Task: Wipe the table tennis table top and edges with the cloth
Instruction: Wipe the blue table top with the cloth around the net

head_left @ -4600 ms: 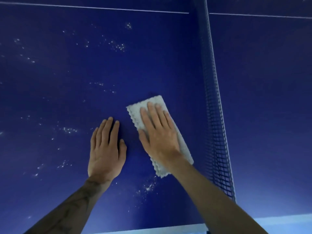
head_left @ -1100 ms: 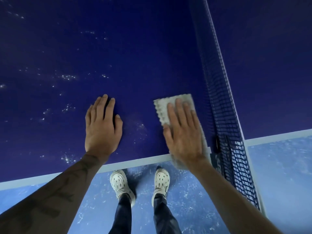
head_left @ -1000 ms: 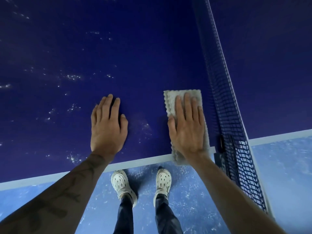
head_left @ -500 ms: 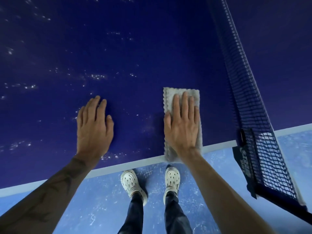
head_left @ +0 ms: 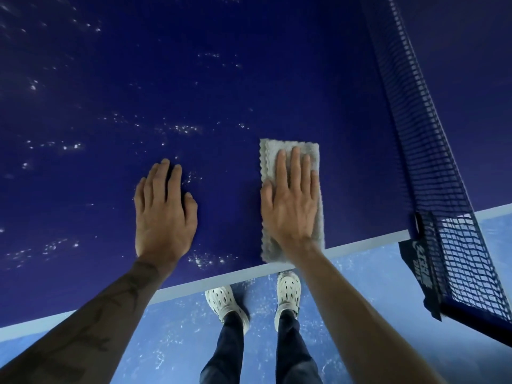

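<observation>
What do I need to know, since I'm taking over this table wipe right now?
Left hand: open, flat on the table top, holding nothing.
Right hand: open, flat, pressing the folded cloth onto the top; the cloth's near end reaches the white edge line.
Done: the strip between the cloth and the net looks free of specks.
Left: white specks around the left hand and farther left; probably the edges too.

The right hand [head_left: 291, 206] covers much of the cloth [head_left: 268, 164]; the bracket lettering [head_left: 422, 261] is illegible.
</observation>
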